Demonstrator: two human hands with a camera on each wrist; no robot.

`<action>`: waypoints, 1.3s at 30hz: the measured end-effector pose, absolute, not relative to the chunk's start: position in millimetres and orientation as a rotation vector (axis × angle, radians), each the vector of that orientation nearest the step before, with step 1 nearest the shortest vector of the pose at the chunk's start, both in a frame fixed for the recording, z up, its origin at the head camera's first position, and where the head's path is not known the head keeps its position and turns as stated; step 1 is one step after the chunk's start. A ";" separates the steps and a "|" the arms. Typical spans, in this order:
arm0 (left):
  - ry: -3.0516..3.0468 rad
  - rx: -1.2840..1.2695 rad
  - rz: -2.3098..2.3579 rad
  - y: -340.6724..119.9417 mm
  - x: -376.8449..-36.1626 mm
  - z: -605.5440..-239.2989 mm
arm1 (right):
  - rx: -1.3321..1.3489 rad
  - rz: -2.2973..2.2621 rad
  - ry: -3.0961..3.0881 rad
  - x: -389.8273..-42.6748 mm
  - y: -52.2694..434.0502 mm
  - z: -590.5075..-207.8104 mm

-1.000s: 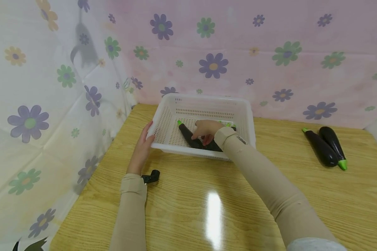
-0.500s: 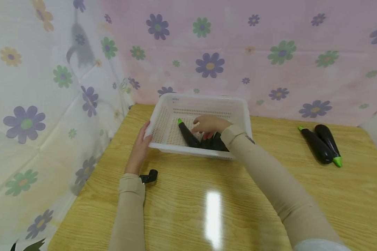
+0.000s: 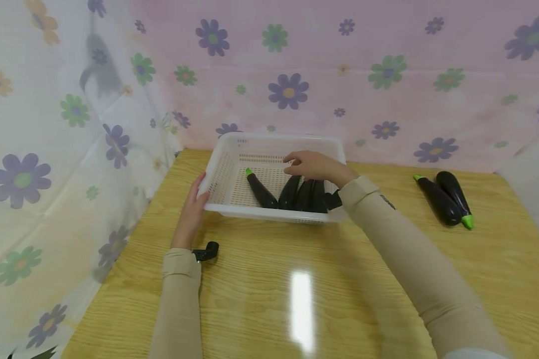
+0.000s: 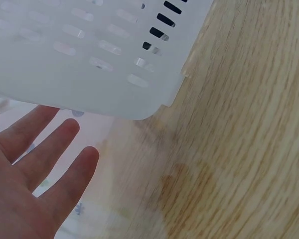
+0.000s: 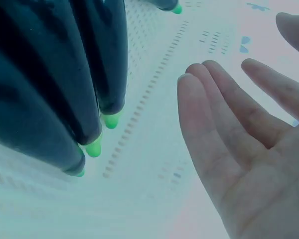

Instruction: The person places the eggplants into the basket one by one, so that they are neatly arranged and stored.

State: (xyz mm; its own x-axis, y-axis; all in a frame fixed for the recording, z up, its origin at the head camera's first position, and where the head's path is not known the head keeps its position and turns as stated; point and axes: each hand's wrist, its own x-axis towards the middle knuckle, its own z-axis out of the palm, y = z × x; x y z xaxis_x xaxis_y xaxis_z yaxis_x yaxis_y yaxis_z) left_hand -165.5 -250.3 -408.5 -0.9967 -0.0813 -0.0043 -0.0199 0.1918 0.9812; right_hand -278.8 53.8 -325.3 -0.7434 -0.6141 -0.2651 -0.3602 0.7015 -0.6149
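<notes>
From the head camera, the left hand [image 3: 192,207] rests flat-fingered against the left wall of the white basket [image 3: 226,167], while the right hand [image 3: 316,167] hovers empty and relaxed over four eggplants [image 3: 296,193] lying inside it. The left wrist view shows straight fingers [image 4: 35,164] beside the basket's corner [image 4: 154,94]. The right wrist view shows an open palm [image 5: 254,149] near the eggplants' green tips [image 5: 93,148], holding nothing.

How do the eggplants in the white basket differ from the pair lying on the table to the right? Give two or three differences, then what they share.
The eggplants in the basket sit inside the white basket, under the open right hand; the pair on the table lies on bare wood, away from both hands. The basket group numbers at least four; the pair numbers two. The pair's green tips point opposite ways. Both sets are dark purple with green tips.
</notes>
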 end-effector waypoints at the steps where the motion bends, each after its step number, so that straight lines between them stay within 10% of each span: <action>1: -2.386 0.103 -1.961 -251.5 -166.8 -411.5 | -0.754 -0.772 2.456 -277.6 57.7 -325.1; 39: -2.363 0.079 -1.997 -245.0 -161.8 -405.7 | -0.665 -1.340 2.513 -196.9 157.7 -337.0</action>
